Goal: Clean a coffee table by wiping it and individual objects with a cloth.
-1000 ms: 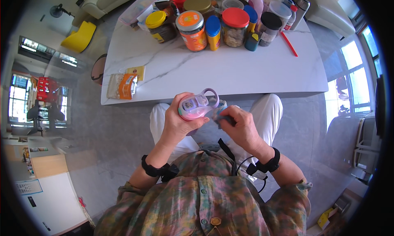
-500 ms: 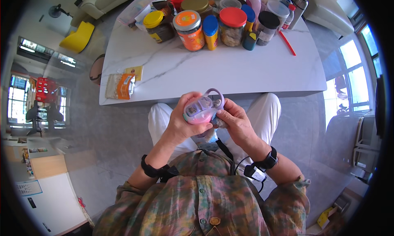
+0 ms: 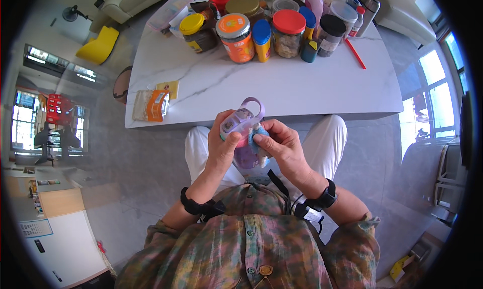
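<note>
Over my lap, just short of the table's near edge, I hold a purple and pink plastic drinking bottle (image 3: pixel 246 158) with a loop handle on its lid. My left hand (image 3: pixel 219 144) wraps round its left side, thumb on the front. Between the thumb and fingers of my right hand (image 3: pixel 285 144) is a crumpled blue and beige cloth (image 3: pixel 262 149). It lies against the bottle's right side, below the lid, and hides part of it.
A white marbled table (image 3: pixel 282 90) stands ahead. Along its far side are several jars, among them an orange jar (image 3: pixel 238 50) and a red-lidded jar (image 3: pixel 288 46). An orange and clear packet (image 3: pixel 153 107) lies at left, a red stick (image 3: pixel 355 54) at right.
The bottle has tilted, so its purple lower body now shows. My right hand has come off the lid area, and more of the cloth is visible against the bottle's side.
</note>
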The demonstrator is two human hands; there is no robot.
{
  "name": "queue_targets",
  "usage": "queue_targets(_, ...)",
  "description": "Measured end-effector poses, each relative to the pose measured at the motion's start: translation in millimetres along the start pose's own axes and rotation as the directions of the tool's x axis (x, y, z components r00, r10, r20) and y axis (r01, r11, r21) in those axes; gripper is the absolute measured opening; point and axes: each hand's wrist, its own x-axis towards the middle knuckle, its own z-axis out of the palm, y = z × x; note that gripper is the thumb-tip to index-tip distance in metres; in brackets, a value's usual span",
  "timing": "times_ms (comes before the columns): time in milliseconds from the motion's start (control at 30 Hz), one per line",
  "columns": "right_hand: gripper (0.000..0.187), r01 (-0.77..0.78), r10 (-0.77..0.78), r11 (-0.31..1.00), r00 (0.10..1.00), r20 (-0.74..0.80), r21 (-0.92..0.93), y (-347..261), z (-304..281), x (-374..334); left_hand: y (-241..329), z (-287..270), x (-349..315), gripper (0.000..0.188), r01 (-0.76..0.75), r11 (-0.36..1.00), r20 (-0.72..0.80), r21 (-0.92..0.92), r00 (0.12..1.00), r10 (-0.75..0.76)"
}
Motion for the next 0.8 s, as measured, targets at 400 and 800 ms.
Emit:
queue_targets(400, 0.016, -0.089, 0.086, 0.995, 0.994, -0.073, -0.041, 41.2, -49.0, 35.3, 10.0, 27.5, 4.1, 0.086, 0.121, 0.977, 0.014, -0.176, 0.993, -0.12)
queue_targets(800, 0.025, 0.533, -0.458, 0.444, 0.826, 0.329, -0.72, -6.3, -1.2, 16.1, 16.8, 23.6, 18.8, 0.072, 0.094, 0.963, -0.075, -0.253, 0.99, -0.117)
